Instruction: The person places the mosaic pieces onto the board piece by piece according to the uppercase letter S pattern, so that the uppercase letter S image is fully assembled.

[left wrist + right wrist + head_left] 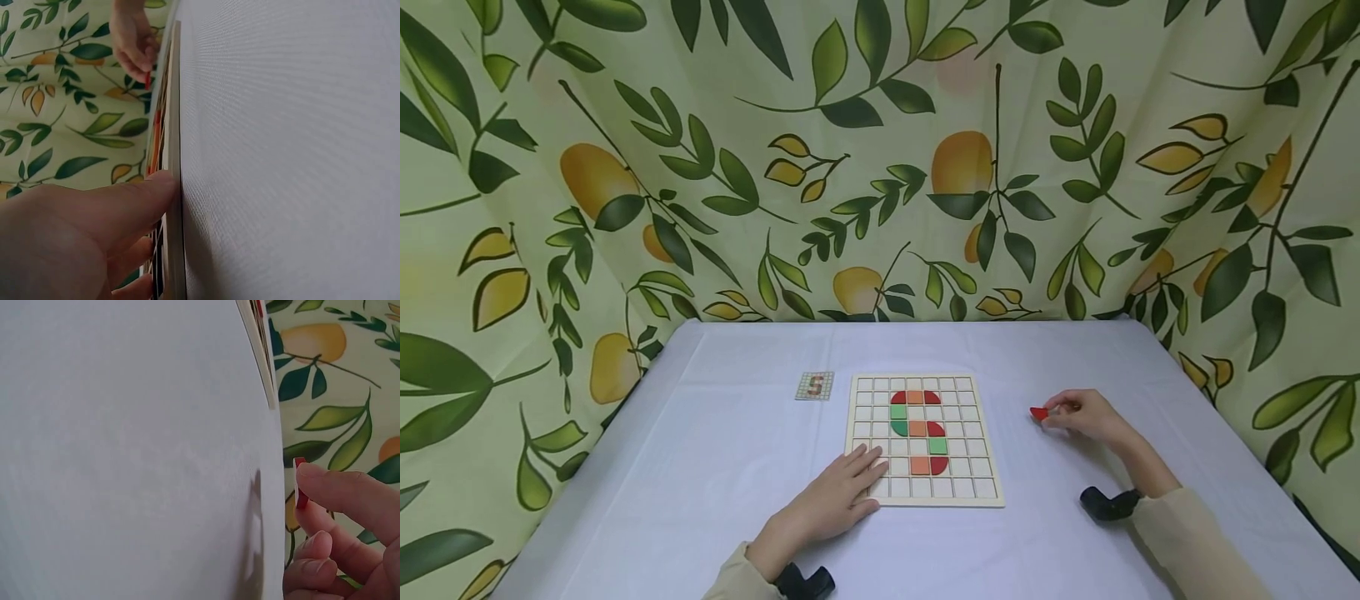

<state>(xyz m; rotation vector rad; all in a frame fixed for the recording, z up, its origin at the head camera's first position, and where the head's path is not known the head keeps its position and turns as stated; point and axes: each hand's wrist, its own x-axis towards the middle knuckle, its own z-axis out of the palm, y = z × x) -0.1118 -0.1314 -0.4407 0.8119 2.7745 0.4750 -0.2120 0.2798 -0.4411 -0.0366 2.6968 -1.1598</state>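
A wooden grid board [867, 383] lies on the white-covered table, with several red, orange and green tiles set in its squares in an S-like shape. My left hand [841, 493] rests flat on the board's near left corner, its thumb [140, 200] along the edge in the left wrist view. To the right of the board, my right hand [1086, 414] pinches a small red tile [1038, 413] between thumb and fingers. Seen from the right wrist, that red tile [301, 483] is thin and held off the tablecloth.
A small pattern card [815, 386] with a similar coloured figure lies left of the board's far corner. White cloth [700, 450] covers the table. Behind it hangs a curtain [895, 200] printed with leaves and fruit. Black wrist cameras [1108, 504] sit at both wrists.
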